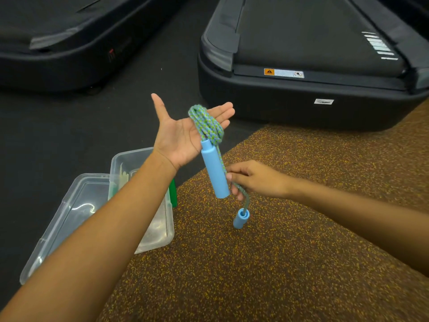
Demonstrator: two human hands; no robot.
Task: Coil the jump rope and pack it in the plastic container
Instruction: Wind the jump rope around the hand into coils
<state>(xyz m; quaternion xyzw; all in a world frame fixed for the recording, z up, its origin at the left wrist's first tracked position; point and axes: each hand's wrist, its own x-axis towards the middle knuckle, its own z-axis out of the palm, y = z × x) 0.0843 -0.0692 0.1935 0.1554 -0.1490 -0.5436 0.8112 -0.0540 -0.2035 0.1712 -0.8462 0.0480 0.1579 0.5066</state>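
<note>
A blue-green braided jump rope [205,123] is wound in several loops around the fingers of my left hand [183,133], which is held palm up with fingers spread. One light blue handle [214,169] hangs from the loops below the palm. My right hand [253,178] pinches the rope's free end just right of that handle. The second blue handle [241,218] dangles below my right hand. The clear plastic container [153,231] sits on the floor at the left, partly hidden by my left forearm.
A clear lid [69,212] lies against the container's left side. Something green [173,194] stands by the container's right wall. Two black treadmills [301,96] [58,61] stand ahead. The floor is black mat [34,147] at left and speckled brown mat [255,275] at right.
</note>
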